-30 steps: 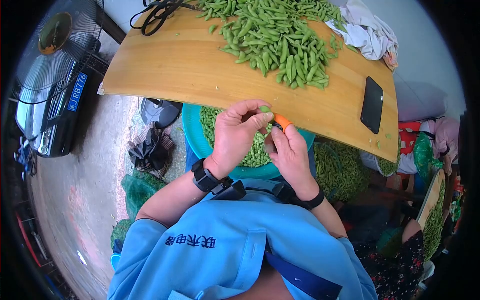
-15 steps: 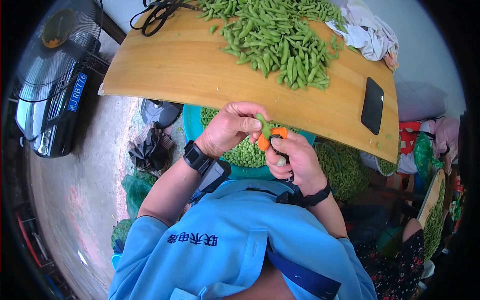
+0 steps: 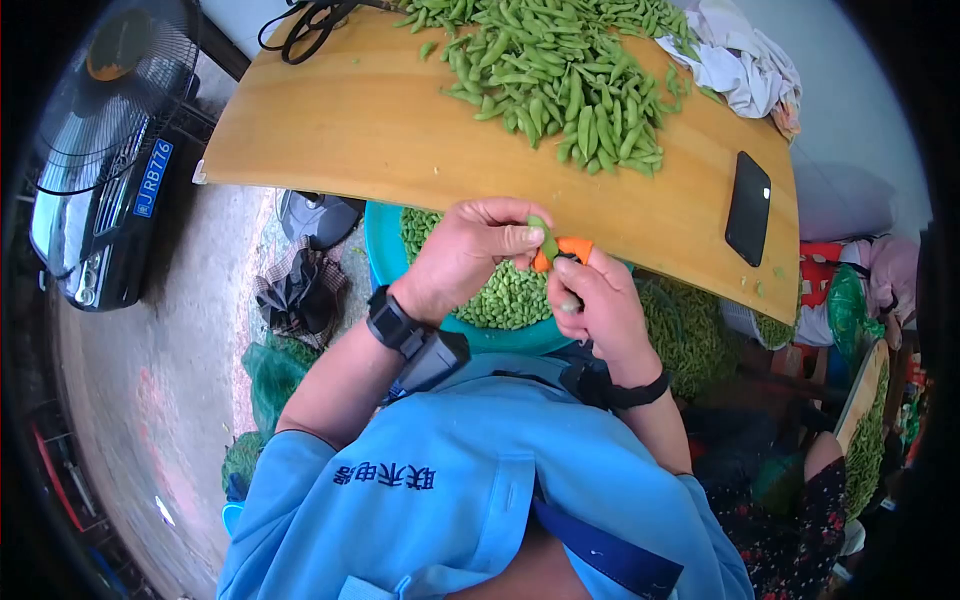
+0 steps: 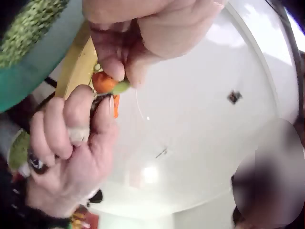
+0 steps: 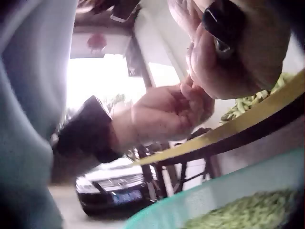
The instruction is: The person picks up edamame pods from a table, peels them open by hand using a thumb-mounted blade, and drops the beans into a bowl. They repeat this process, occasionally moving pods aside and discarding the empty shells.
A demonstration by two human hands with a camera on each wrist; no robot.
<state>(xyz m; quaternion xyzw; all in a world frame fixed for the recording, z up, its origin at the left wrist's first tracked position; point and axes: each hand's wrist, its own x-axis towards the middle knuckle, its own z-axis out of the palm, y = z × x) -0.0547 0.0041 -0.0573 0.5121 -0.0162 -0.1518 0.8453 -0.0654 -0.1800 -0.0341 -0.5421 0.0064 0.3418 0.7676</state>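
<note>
Above the green basin point(image 3: 383, 245) of shelled green beans point(image 3: 505, 300), both hands meet in front of the body. The left hand point(image 3: 462, 250) pinches a green bean pod point(image 3: 543, 236) between thumb and forefinger. Fingers of the right hand point(image 3: 612, 312) curl round a small tool point(image 3: 574, 248) with orange and black parts, which meets the pod's lower end. Its black end point(image 5: 223, 20) pokes from the right palm in the right wrist view. In the left wrist view the pod point(image 4: 121, 87) lies against the orange part point(image 4: 103, 82); the tool's working edge is hidden.
A wooden table point(image 3: 330, 130) stands just beyond the hands, bearing a heap of pods point(image 3: 560, 75), a phone point(image 3: 748, 210) and a white cloth point(image 3: 735, 60). A fan point(image 3: 115, 75) and a parked car point(image 3: 100, 235) are at left. Another person's sleeve point(image 3: 800, 530) shows lower right.
Both hands turned and drew slightly apart, then moved a little back together. The pod, mostly covered at first, now shows between the left fingertips and the orange tool.
</note>
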